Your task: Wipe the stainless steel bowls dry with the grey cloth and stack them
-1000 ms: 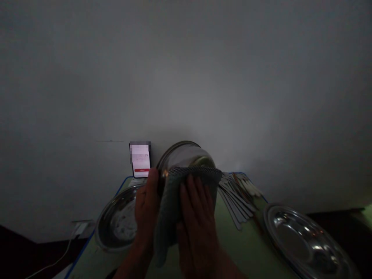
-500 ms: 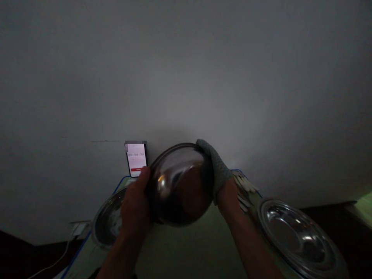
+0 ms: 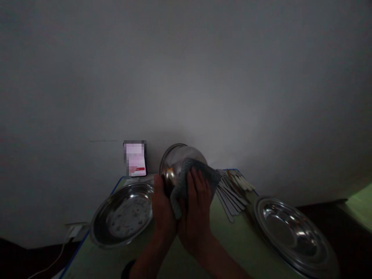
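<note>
The left hand [image 3: 162,211] clamps its grip on the tilted steel bowl [image 3: 173,162], held just beyond it above the surface [image 3: 232,240]. Beside it, the right hand [image 3: 197,209] pins a grey cloth [image 3: 186,176] against the bowl's side.

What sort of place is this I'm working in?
Probably a dim indoor dish-wiping spot: a table against a bare wall. The left hand holds a steel bowl while the right hand presses a cloth on it; a steel basin and a steel plate flank them, with utensils fanned out behind.
</note>
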`<state>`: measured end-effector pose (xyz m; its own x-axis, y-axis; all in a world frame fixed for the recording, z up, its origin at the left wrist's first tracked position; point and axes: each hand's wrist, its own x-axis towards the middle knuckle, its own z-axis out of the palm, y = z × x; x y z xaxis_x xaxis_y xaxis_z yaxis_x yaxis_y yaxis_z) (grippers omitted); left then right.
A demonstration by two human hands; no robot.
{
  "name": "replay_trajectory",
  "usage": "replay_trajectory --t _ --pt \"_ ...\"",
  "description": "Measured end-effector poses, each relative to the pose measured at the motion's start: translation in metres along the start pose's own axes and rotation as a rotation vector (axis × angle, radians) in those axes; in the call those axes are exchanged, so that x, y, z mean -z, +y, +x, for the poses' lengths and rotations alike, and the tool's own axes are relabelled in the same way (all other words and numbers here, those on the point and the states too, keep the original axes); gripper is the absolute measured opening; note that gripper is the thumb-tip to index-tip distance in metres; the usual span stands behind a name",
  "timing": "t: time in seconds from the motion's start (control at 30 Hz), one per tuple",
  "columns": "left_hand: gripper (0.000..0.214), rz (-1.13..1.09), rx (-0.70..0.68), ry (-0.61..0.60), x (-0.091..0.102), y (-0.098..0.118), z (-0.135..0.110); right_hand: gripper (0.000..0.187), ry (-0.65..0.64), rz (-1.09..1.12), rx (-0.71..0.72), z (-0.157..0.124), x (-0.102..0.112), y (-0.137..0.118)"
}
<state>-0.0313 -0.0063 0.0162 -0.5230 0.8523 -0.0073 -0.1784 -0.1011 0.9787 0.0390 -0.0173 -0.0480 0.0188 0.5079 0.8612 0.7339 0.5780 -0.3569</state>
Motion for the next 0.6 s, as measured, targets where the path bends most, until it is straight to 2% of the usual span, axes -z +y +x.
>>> replay_trajectory --t 0.13,0.23,0.33,0.4,0.5,0.6 --pt "0.013 0.209 -0.189 -0.095 0.004 -0.007 -0.003 0.052 -0.063 0.041 0.087 0.029 0.022 0.007" --pt "0.029 0.327 -0.24 -0.255 0.004 -0.004 -0.007 0.038 -0.107 0.145 0.026 0.055 0.035 0.017" --pt "0.042 0.401 -0.193 -0.27 0.003 0.004 -0.008 0.034 -0.085 0.301 -0.079 0.072 0.041 0.034" --pt "0.045 0.433 -0.167 -0.243 0.005 0.007 -0.005 0.034 -0.062 0.35 -0.155 0.073 0.041 0.048" --pt "0.049 0.459 -0.16 -0.273 0.011 0.009 0.006 0.035 -0.022 0.276 -0.243 0.063 0.042 0.066" --pt "0.051 0.51 -0.257 -0.318 0.02 0.012 0.02 0.039 -0.036 0.137 -0.257 0.039 0.042 0.077"
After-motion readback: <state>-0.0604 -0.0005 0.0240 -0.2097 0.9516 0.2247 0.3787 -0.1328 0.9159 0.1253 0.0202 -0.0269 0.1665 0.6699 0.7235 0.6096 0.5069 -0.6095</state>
